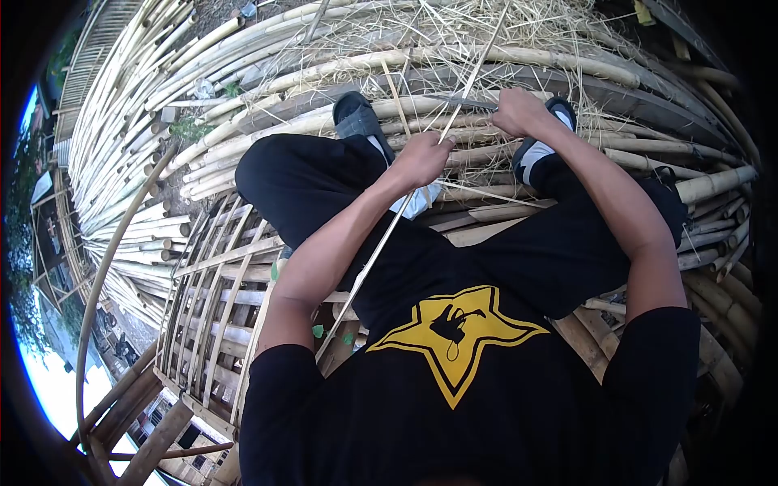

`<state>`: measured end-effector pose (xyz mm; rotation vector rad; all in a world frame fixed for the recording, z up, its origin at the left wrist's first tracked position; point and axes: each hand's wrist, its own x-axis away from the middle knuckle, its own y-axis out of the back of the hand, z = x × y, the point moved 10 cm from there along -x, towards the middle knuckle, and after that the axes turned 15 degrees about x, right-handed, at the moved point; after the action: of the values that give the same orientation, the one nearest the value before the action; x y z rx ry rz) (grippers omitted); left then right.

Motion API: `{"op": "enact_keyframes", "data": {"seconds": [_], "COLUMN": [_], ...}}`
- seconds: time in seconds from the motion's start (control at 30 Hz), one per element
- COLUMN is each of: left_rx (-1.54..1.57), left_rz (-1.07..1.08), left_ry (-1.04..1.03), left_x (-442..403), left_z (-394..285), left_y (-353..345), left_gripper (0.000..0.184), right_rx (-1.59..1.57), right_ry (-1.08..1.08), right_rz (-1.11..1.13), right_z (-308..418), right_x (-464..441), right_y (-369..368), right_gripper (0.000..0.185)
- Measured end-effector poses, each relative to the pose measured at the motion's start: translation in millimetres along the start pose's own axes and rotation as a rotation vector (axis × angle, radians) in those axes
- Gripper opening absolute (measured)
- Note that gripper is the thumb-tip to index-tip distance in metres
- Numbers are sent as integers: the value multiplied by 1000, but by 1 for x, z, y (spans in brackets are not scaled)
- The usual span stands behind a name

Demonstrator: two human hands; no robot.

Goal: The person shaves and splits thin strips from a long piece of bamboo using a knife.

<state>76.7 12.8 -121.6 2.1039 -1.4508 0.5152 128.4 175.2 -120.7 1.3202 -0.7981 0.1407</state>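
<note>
My left hand point(421, 159) is closed around a long, thin bamboo strip point(374, 261). The strip slants from beside my left thigh, through the fist, to the top of the view. In my right hand point(519, 112) is a knife point(475, 104), its handle hidden by the fingers. The dark blade points left and crosses the strip just above my left hand; I cannot tell whether it cuts into it. Another pale strip point(395, 95) leans just beyond my left hand, near my sandal point(356, 117).
Bamboo poles point(559, 58) lie under and beyond my feet, strewn with thin shavings point(405, 23). More poles point(134, 97) are stacked at the left. A slatted bamboo frame point(212, 304) stands by my left side, with a curved pole point(101, 279) beside it.
</note>
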Motion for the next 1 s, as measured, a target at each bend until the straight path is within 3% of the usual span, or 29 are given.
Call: {"op": "enact_keyframes", "data": {"seconds": [0.5,0.67,0.73,1.0], "left_rx": [-43,-47,-50,-80], "left_rz": [16,10,0,-43], "left_ry": [19,-6,-12,-41], "left_x": [5,6,6,13], "left_z": [-12,-15,-15,-21], "left_y": [-3,-5,-5,-9], "left_gripper": [40,41,41,42], "right_rx": [75,121,98,130], "right_ry": [-52,-49,-21,-90], "right_rz": [-24,-55,-168,-124], "right_z": [-17,-22,-22,-34], "right_x": [-11,-18,-21,-26], "right_y": [4,3,10,15], "right_gripper": [30,29,25,26]}}
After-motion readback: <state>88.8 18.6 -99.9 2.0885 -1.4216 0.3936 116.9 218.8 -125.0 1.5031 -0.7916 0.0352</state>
